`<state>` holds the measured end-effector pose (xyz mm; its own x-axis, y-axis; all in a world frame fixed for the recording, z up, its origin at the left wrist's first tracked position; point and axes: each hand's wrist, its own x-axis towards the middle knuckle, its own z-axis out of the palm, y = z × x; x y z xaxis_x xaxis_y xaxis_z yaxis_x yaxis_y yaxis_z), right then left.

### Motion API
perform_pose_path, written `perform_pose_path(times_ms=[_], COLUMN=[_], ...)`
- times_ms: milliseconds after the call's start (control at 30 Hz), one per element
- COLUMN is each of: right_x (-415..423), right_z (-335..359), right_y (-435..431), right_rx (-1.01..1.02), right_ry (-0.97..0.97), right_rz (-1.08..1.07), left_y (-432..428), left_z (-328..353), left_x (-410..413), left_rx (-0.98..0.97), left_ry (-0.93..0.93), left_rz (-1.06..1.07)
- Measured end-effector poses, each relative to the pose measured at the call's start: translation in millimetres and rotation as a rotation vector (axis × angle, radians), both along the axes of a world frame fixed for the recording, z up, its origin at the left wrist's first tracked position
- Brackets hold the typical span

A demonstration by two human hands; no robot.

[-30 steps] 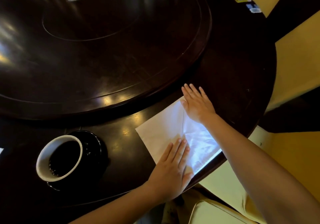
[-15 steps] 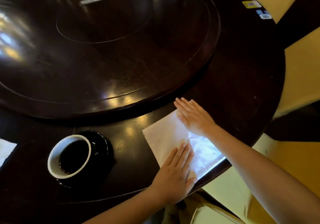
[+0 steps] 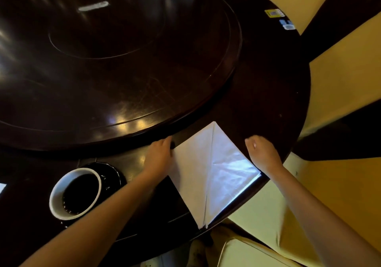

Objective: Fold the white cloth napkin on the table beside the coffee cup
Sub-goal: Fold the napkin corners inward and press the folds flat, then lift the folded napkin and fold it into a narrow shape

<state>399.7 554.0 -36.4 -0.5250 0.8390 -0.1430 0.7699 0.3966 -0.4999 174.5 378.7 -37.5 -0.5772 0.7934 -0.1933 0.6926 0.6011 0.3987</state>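
Napkin (image 3: 208,169) lies flat on the table (image 3: 268,93) at the near edge, at about 3 o'clock from the cup (image 3: 75,193), well apart from it, with its near tip reaching the rim. It shows a kite-like shape with a centre crease, judged a mid-fold stage. Left hand (image 3: 159,154) sits at the cloth's 9 o'clock corner, right hand (image 3: 262,153) at the 3 o'clock edge; both sets of fingers are curled at the cloth margin. Whether either pinches fabric cannot be told. The symmetric placement suggests readiness to bring both side corners inward together, keeping the crease centred.
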Motion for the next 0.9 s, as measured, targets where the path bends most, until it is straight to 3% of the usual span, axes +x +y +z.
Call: perform_pose_path(times_ms=[133, 333, 467, 700, 900], right_x=[31, 31, 30, 35, 38], right_z=[5, 2, 6, 5, 9], right_y=[-17, -30, -30, -45, -55], right_rx=[-0.281, -0.284, -0.429, -0.519, -0.494], right_ry=[-0.120, -0.215, -0.062, 0.116, 0.182], right_rz=[-0.014, -0.038, -0.236, -0.380, -0.456], left_y=[4, 8, 3, -8, -13], left_z=[3, 13, 17, 21, 23], left_x=[-15, -29, -30, -26, -20], left_rx=[-0.142, -0.327, -0.269, -0.185, -0.094], left_ry=[-0.092, -0.267, -0.385, -0.595, -0.566], left_rz=[-0.024, -0.117, -0.029, 0.061, 0.119])
